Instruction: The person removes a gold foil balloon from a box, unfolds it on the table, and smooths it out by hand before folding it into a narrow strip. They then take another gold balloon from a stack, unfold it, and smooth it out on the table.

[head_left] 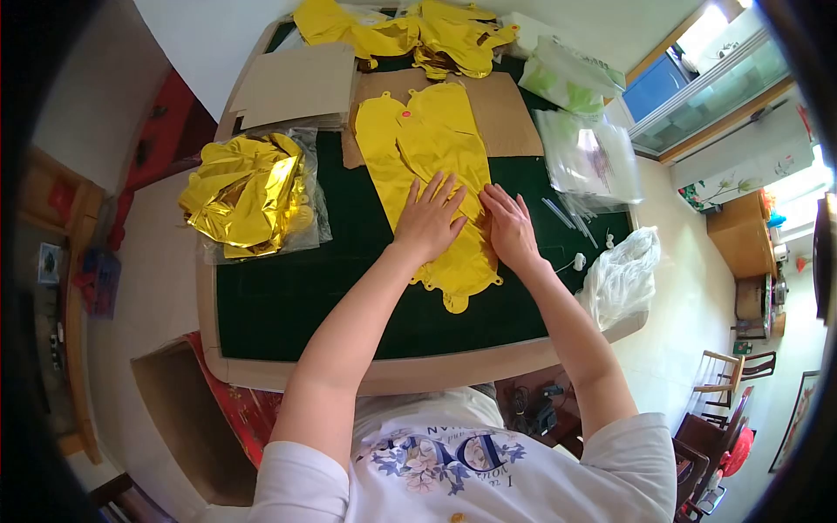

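Note:
A flat yellow foil balloon (433, 139) lies lengthwise on the table in front of me, its far end over a brown cardboard sheet (508, 113). Small tabs stick out along its edges, and a red dot marks its far part. My left hand (427, 220) rests palm down on the middle of the balloon, fingers spread. At the balloon's right edge lies my right hand (511, 228), its fingers stretched out and touching the foil. Neither hand grips anything.
Shiny gold foil in a clear bag (248, 196) lies left, near stacked cardboard (296, 87). More yellow foil balloons (418, 35) lie at the back. Plastic packets (588, 157), thin straws (571, 216) and a white plastic bag (621, 277) line the right. An open cardboard box (183, 418) stands below left.

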The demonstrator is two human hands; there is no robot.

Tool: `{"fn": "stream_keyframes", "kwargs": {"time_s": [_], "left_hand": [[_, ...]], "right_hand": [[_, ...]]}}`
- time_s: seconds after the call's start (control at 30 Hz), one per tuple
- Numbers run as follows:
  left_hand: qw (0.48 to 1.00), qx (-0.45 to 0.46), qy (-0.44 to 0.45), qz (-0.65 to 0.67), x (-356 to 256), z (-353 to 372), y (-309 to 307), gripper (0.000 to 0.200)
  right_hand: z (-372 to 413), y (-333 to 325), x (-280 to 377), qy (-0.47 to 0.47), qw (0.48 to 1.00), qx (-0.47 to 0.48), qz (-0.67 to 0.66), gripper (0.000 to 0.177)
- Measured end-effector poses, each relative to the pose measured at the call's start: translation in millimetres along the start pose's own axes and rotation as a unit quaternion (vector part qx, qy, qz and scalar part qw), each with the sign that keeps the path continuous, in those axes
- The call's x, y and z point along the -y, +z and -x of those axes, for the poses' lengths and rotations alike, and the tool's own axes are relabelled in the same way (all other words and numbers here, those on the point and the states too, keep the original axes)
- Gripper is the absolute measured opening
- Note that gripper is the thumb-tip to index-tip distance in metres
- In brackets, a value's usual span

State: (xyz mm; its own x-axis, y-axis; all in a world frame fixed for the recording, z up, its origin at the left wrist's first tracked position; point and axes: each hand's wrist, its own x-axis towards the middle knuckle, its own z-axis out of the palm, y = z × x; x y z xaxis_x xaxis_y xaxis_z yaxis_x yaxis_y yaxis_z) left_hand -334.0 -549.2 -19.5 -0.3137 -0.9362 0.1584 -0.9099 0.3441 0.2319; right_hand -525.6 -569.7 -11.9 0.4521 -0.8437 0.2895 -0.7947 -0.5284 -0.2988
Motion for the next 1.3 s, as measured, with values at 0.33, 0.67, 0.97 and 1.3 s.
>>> {"fn": "stream_keyframes", "kwargs": {"time_s": [0.33,0.67,0.97,1.3], "left_hand": [[0.971,-0.164,-0.039,0.169,15,3,-7,0.047],[0.614,-0.122,-0.479,0.616,80,-6,-55,0.032],[0.847,-0.068,-0.477,0.224,72,-66,-59,0.05],[0.816,-0.071,-0.511,0.262,101,-98,-65,0.068]], "right_hand": [[-11,7,2,-0.042,0.999,0.002,0.001,0.037],[-9,9,3,-0.027,1.0,-0.002,-0.007,0.036],[-9,8,3,-0.025,1.0,0.006,-0.018,0.038],[-6,11,0,-0.029,0.999,-0.009,-0.024,0.038]]}}
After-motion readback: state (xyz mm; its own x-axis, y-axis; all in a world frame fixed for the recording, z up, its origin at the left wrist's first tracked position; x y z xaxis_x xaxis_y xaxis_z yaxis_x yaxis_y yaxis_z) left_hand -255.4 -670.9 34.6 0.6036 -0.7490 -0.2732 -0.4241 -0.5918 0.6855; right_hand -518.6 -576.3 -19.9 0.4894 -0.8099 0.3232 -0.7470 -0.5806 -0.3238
